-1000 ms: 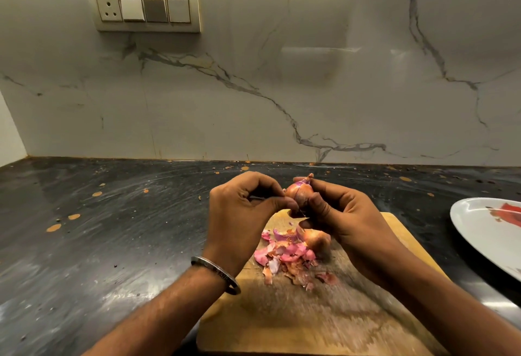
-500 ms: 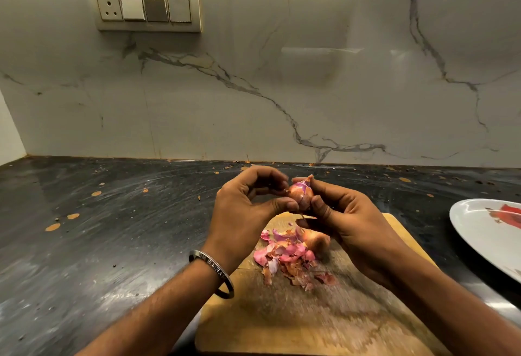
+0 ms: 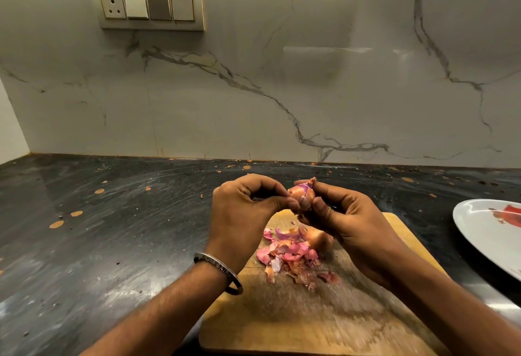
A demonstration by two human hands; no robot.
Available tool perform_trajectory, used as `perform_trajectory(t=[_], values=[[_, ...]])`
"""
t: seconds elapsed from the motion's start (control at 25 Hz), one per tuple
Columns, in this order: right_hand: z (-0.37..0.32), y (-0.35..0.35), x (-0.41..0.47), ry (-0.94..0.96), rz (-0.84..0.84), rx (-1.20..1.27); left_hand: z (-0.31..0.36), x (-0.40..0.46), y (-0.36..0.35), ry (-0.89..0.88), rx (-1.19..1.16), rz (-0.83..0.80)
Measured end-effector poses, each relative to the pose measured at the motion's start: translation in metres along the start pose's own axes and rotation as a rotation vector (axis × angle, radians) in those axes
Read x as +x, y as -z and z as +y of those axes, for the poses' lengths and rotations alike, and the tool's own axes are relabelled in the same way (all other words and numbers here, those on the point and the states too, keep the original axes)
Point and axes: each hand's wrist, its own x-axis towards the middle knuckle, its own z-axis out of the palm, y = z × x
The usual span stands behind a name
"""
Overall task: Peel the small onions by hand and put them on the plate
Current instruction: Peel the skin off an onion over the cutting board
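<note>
I have the small, half-skinned, orange-and-purple onion (image 3: 302, 197) held up over the far end of the pale wooden cutting board (image 3: 296, 319), well apart from the white plate (image 3: 479, 231) at the right edge. My right hand (image 3: 346, 223) pinches it between thumb below and curled fingers above. My left hand (image 3: 239, 214), with a steel bangle (image 3: 218, 272) on the wrist, has its thumb and forefinger pressed together on the onion's left side, nipping at the skin.

Compared with a second ago, the left fingers have uncurled from a tight fist and settled lower on the bulb, and a purple patch now shows near the top, so I judge one layer has lifted but is not yet off. The heap of pink and papery peels (image 3: 290, 257) on the board looks unchanged, and another unpeeled brown onion (image 3: 320, 238) lies just beside it. The plate carries only a red mark; I see no peeled onions on the part in view.
</note>
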Motion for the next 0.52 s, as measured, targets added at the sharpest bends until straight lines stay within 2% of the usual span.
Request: perform_trajectory(t=[0.12,0.24,0.52], values=[[-0.0034,-0.0012,-0.0010,0.055,0.034,-0.050,-0.0018,0.0008,-0.0009,0.047,-0.001,-0.047],[-0.0079,-0.0013,-0.0035,0.107,0.090,-0.094,0.0012,-0.0014,-0.0038,0.123,-0.119,-0.111],[-0.0077,-0.0031,-0.0060,0.120,0.094,-0.176,0.0039,-0.0024,-0.0046,0.075,-0.089,-0.134]])
